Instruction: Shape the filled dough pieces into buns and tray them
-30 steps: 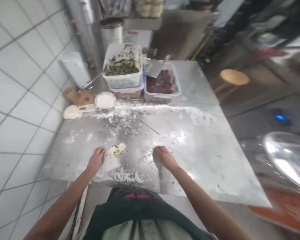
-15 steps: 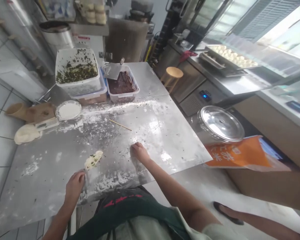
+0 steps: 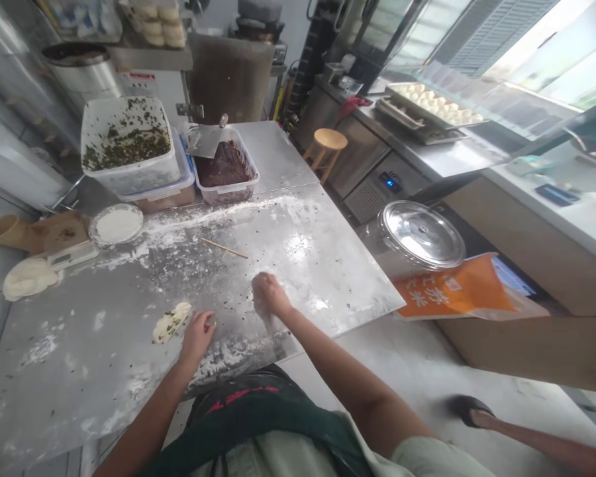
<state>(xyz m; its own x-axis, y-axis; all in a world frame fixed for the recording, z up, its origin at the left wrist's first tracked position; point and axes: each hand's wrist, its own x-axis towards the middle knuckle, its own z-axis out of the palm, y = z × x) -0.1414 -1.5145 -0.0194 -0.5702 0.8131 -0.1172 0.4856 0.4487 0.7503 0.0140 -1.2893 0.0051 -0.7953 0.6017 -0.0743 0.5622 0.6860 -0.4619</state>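
A flattened piece of dough flecked with green filling (image 3: 171, 322) lies on the flour-dusted steel table (image 3: 328, 285). My left hand (image 3: 197, 334) rests just right of it, fingers apart, holding nothing, with its fingertips close to the dough's edge. Further right, my right hand (image 3: 269, 296) presses on the steel with its fingers curled down and nothing visible in them. A thin wooden stick (image 3: 224, 248) lies beyond the hands. A white plate of flour (image 3: 116, 224) and a pale lump of dough (image 3: 28, 278) sit at the far left.
Plastic tubs of green filling (image 3: 126, 142) and dark paste (image 3: 224, 165) stand at the table's far end, with a metal scraper (image 3: 203, 141) on the latter. A steel pot lid (image 3: 421, 234) and orange bag (image 3: 449, 288) lie right of the table. A person's foot (image 3: 469, 411) shows on the floor.
My left hand has moved from the left of the dough piece to its right. The view has swung slightly, and my right hand has shifted little.
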